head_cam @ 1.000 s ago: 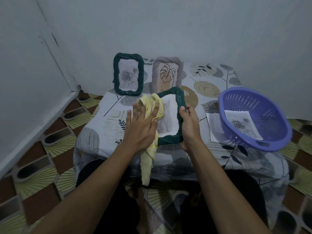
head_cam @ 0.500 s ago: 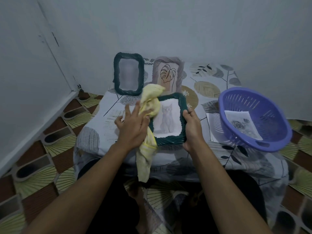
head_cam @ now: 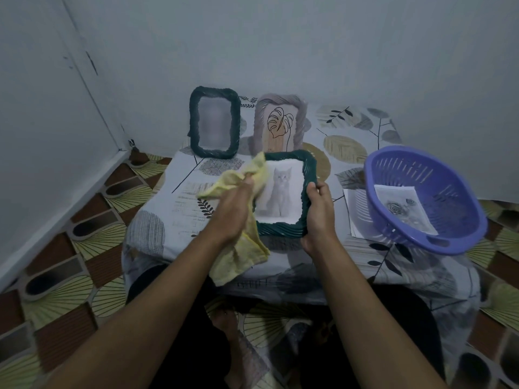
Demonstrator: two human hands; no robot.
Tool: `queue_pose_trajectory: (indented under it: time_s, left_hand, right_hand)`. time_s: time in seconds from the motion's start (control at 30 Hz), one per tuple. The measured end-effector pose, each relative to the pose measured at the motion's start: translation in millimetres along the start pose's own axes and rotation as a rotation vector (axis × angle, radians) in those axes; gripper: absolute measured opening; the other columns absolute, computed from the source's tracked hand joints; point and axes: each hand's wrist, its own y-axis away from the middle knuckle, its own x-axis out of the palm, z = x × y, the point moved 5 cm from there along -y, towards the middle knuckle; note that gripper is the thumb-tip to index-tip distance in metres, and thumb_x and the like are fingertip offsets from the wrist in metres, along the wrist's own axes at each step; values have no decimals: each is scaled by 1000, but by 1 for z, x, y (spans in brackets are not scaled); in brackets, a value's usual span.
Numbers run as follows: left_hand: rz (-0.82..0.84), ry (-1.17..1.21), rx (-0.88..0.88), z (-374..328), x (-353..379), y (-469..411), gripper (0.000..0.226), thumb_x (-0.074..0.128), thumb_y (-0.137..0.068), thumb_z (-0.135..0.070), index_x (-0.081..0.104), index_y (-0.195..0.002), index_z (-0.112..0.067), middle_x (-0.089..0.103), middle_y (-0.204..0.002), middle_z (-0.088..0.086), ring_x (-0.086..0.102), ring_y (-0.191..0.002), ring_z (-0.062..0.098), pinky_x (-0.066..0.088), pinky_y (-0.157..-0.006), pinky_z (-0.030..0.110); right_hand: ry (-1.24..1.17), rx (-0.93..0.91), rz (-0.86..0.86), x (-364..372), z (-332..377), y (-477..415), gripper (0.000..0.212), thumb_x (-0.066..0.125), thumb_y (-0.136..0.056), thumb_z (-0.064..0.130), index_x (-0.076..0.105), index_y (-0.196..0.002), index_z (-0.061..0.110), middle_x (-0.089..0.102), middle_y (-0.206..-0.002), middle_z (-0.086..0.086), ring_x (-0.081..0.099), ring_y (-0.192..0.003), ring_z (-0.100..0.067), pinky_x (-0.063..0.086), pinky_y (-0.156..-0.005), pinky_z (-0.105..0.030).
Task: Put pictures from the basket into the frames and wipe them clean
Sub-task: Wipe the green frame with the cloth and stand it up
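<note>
A dark green frame (head_cam: 283,230) with a cat picture (head_cam: 279,192) in it is tilted up over the table's front. My right hand (head_cam: 318,214) grips its right edge. My left hand (head_cam: 233,213) holds a yellow cloth (head_cam: 238,256) bunched against the frame's left side, hiding that edge. A purple basket (head_cam: 421,197) on the right holds a rose picture (head_cam: 404,209).
Two frames stand at the back of the table: a dark green frame (head_cam: 214,122) and a grey frame (head_cam: 280,123) with a leaf drawing. A sheet of paper (head_cam: 355,209) lies under the basket. The low table (head_cam: 168,214) has a leaf-patterned cover; walls close behind and left.
My left hand with the cloth slid from the picture's glass to the frame's left side and bunched the cloth. The frame tipped flatter, showing the cat picture.
</note>
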Motion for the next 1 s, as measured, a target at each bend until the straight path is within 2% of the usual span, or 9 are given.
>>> queue_pose_trajectory:
  time_s: [0.03, 0.1, 0.17, 0.27, 0.43, 0.63, 0.8, 0.87, 1.0]
  left_hand:
    - [123, -151, 103, 0, 10, 1, 49, 17, -110, -38, 38, -151, -23, 33, -158, -3, 23, -147, 18, 19, -115, 32]
    - [272, -468, 345, 5, 22, 2, 52, 9, -106, -40, 8, -156, -26, -13, -158, -21, -19, -149, 13, -3, -122, 40]
    - [311, -671, 481, 17, 29, -1, 56, 3, -100, -51, -10, -151, -33, -22, -156, -23, -33, -145, 13, -10, -123, 45]
    - [233, -812, 433, 22, 28, -14, 67, -3, -92, -63, -22, -149, -33, -29, -155, -18, -32, -147, 20, -11, -121, 51]
    - [80, -818, 204, 17, 19, -45, 72, -2, -98, -61, -23, -154, -22, -27, -161, -8, -28, -148, 25, -13, -121, 51]
    - [234, -554, 426, 5, 52, 2, 72, 15, -97, -41, -15, -154, -7, -19, -164, 9, -21, -150, 14, -6, -124, 36]
    - [310, -659, 637, 29, 46, 20, 60, 6, -100, -46, -16, -154, -33, -17, -164, -13, -17, -152, 10, -6, -123, 39]
    - [215, -736, 582, 34, 31, 2, 55, -1, -98, -54, -18, -150, -48, -15, -163, -19, -18, -152, 17, -3, -123, 48]
    - [26, -790, 334, 27, 8, -33, 59, -2, -97, -54, -22, -151, -40, -22, -164, -8, -28, -148, 25, -11, -121, 54]
  right_hand:
    - [-15, -17, -7, 1, 3, -1, 12, 40, -107, 18, 51, -104, 15, 65, -91, -5, 61, -84, -24, 52, -78, -41]
    - [-13, -53, -20, 0, 12, -1, 13, 40, -107, 17, 52, -103, 16, 65, -93, -6, 61, -84, -24, 52, -79, -41]
    - [-3, -79, -18, -1, 17, 2, 13, 40, -107, 16, 52, -107, 13, 65, -90, -4, 64, -77, -18, 55, -69, -32]
    - [27, -83, 29, 3, 18, 11, 18, 40, -107, 14, 54, -117, 8, 69, -89, -2, 68, -72, -10, 56, -59, -24]
    - [102, -45, 125, 18, 5, 21, 25, 41, -107, 16, 65, -115, 12, 73, -101, -8, 69, -89, -22, 57, -77, -35]
    - [83, -40, 108, 18, 21, 12, 22, 43, -105, 11, 65, -102, 9, 69, -74, 0, 64, -64, -12, 52, -57, -20]
    - [84, -31, 92, 8, 22, 11, 28, 38, -108, 16, 65, -101, 13, 74, -80, 5, 70, -72, -6, 55, -65, -19]
    - [95, -20, 105, 9, 18, 15, 29, 38, -108, 19, 66, -106, 13, 75, -93, -1, 71, -87, -16, 57, -80, -32]
    - [113, -26, 124, 23, 10, 23, 31, 40, -108, 19, 64, -119, 4, 73, -109, -13, 68, -100, -28, 54, -90, -41]
